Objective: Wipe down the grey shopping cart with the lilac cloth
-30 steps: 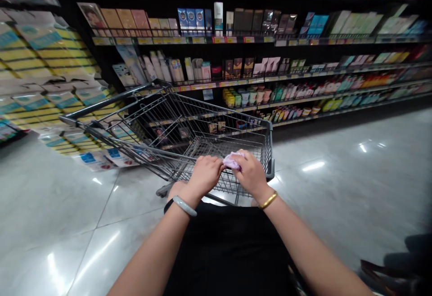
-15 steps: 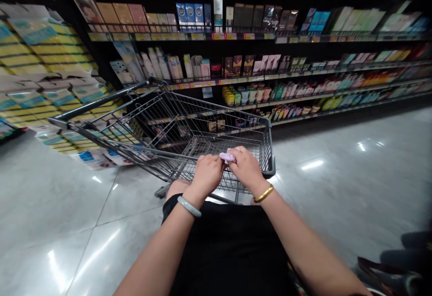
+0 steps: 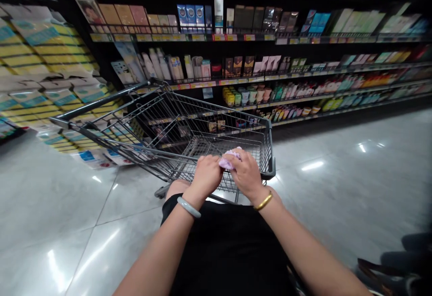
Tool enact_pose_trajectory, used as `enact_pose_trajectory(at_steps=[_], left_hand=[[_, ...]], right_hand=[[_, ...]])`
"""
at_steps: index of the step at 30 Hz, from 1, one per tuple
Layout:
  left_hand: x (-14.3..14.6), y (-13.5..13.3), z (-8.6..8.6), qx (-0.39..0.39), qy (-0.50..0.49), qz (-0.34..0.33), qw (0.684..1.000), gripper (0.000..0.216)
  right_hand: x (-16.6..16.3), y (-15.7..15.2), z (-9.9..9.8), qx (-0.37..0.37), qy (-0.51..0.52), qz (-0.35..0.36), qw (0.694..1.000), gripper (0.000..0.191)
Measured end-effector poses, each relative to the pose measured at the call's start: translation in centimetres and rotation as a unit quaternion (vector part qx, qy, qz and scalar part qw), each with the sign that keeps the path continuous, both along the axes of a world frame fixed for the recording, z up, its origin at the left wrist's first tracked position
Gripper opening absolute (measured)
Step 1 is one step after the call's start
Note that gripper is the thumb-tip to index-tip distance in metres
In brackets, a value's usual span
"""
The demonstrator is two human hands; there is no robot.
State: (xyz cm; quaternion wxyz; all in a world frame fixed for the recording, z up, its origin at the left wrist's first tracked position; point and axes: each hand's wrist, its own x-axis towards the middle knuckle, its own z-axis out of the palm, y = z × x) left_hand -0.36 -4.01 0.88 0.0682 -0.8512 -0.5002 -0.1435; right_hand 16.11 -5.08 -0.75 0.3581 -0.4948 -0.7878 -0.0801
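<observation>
A grey metal shopping cart (image 3: pixel 232 107) stands across in front of my body, its handle to the left. My left hand (image 3: pixel 207 173), with a pale bangle on the wrist, is closed over the cart's near top rim; its fingertips are hidden. Just to its right, my right hand (image 3: pixel 248 174), wearing a gold bangle, grips a crumpled lilac cloth (image 3: pixel 227 163) at the same rim. Part of the cloth bulges out between the thumb and fingers, beside my left knuckles. Wire mesh shows in the cart's basket.
Shelves of boxed and bottled toiletries (image 3: pixel 236 64) run along behind the cart. Yellow wrapped packs (image 3: pixel 50 53) are stacked at the left. Shiny grey floor (image 3: pixel 324 197) stretches to the right. Dark blurred things (image 3: pixel 401 257) lie at the lower right edge.
My right hand has shifted slightly, and more of the lilac cloth bulges out toward my left hand. My left hand and the cart have hardly moved.
</observation>
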Motion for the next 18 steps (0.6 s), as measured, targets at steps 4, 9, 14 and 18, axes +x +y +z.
enact_pose_trajectory(at_steps=[4,9,14,18], left_hand=[[-0.1,-0.2,0.1,0.001,-0.007,-0.007,1.000,0.018],[0.2,0.0,-0.1,0.017,-0.013,0.006,1.000,0.026],[0.2,0.0,-0.3,0.021,-0.006,0.002,1.000,0.026],[0.3,0.1,-0.3,0.025,-0.011,0.010,1.000,0.026]], right_hand=[[1.5,-1.9,-3.1,0.117,-0.067,0.030,0.990,0.025],[2.9,-3.1,-8.0,0.115,-0.174,0.080,0.975,0.015],[2.9,-3.2,-8.2,0.103,-0.150,0.081,0.980,0.020],[3.2,-2.4,-7.0,0.132,-0.160,0.091,0.974,0.026]])
